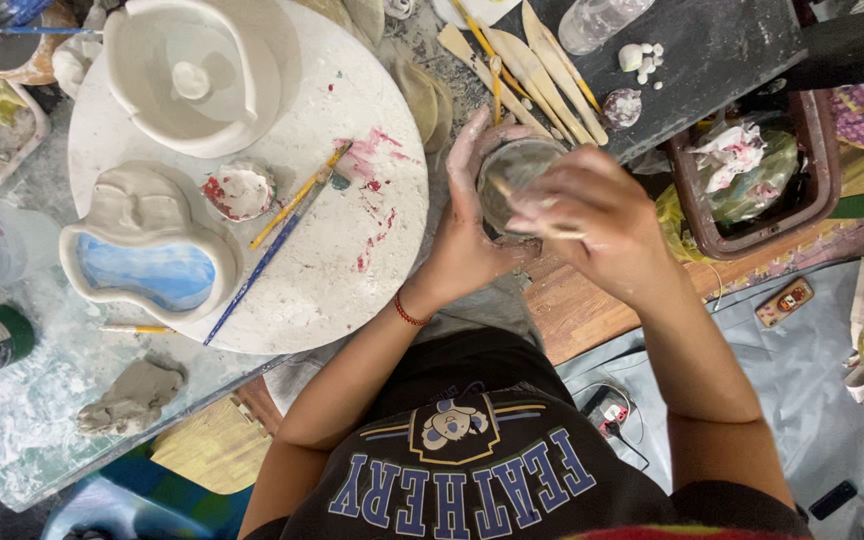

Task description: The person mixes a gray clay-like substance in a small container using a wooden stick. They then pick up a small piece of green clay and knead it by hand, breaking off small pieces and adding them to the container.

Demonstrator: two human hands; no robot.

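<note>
both hands meet at the frame centre, slightly toward 1 o'clock. left hand [467, 225] cups a small clay cup [514, 172], fingers wrapped around its wall from 9 o'clock. right hand [597, 215] closes on a thin wooden stick [542, 222] and covers the cup from 3 o'clock. round white board [352, 130] lies at 9 o'clock of the cup, bearing two paintbrushes [287, 215], a heart-shaped dish [147, 245] and a white bowl [197, 75]. wooden modelling tools [542, 75] lie at 12 o'clock.

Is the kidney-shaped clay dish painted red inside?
No, the inside of the kidney-shaped clay dish is painted blue; red paint shows only in the small paint dish beside it.
</note>
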